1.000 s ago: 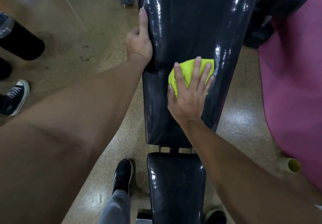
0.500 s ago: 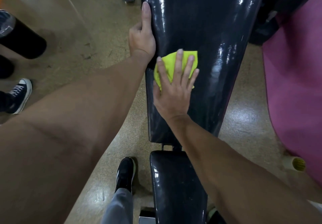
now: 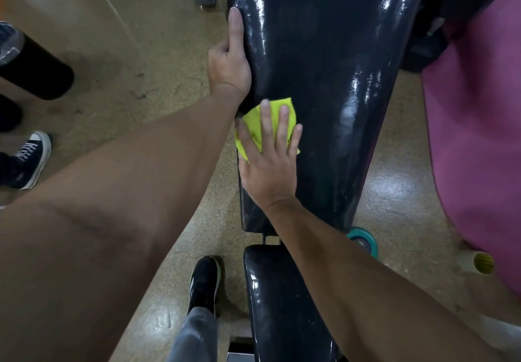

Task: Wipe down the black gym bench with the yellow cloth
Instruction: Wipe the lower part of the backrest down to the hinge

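While pressing flat on the yellow cloth (image 3: 255,125), keeping the right hand (image 3: 269,170) spread wide, fingers straight, palm down, pinning the cloth and not curling round it. Sitting at the left edge of the black gym bench (image 3: 324,80), that cloth, on the long back pad, just below the left hand (image 3: 229,64). Holding the pad's left edge with that left hand, thumb lying straight along the top and the other fingers tucked under out of sight, so steadying and not wiping. Lying right under the right grip, the cloth, so being much the nearer hand for the job. Running away from the body, the long way of the surface, getting wider far off. Looking shiny and wet over much of the pad. Likely needing a push next, either across to the right side or up along the length, with the big far part and the small seat pad (image 3: 284,299) near the black shoe (image 3: 204,281) maybe not wiped yet; hard to tell.
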Tool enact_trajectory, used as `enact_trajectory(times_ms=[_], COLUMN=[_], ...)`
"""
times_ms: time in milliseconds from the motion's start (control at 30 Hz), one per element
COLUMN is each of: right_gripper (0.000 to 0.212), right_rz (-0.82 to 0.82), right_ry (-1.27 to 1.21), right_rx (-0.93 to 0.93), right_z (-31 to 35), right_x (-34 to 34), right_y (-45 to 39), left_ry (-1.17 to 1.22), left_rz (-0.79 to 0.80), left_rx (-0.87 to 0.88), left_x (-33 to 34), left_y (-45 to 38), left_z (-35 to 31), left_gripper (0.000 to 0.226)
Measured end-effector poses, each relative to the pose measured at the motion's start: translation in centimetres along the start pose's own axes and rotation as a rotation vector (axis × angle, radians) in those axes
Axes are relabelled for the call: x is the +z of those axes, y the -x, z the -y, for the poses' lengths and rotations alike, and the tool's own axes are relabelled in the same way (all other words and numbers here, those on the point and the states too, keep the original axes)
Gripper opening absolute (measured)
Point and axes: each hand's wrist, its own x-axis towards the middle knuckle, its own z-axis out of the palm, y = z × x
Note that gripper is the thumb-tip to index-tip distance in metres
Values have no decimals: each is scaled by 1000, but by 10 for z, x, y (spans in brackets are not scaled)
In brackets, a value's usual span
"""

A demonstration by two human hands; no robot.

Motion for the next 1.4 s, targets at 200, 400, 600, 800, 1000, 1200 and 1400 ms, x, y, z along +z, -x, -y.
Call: enact_trajectory(times_ms=[200, 400, 600, 800, 1000, 1200, 1400], right_gripper=[57, 60, 56, 62, 59, 61, 59], right_rz=[-44, -25, 18, -48, -47, -96, -6], right_ry=[27, -60, 33, -16, -30, -84, -40], right_rx=[65, 167, 72, 348, 284, 456, 255], right_z=[-46, -13, -66, -99, -93, -96, -109], right_x=[-12, -10, -16, -33, -27, -31, -30], right_y=[15, 0, 41, 14, 25, 10, 40], left_ry=[-6, -21, -36, -61, -82, -88, -49], left_rz=[-31, -28, 0, 20, 30, 75, 101], left_rx=[-3, 2, -3, -36, -71, -117, -121], left_x=[1, -1, -1, -2, -3, -9, -8], left_y=[2, 1, 2, 5, 30, 60, 63], left_z=[-4, -3, -3, -4, -13, 13, 13], left_gripper=[61, 62, 61, 65, 53, 37, 32])
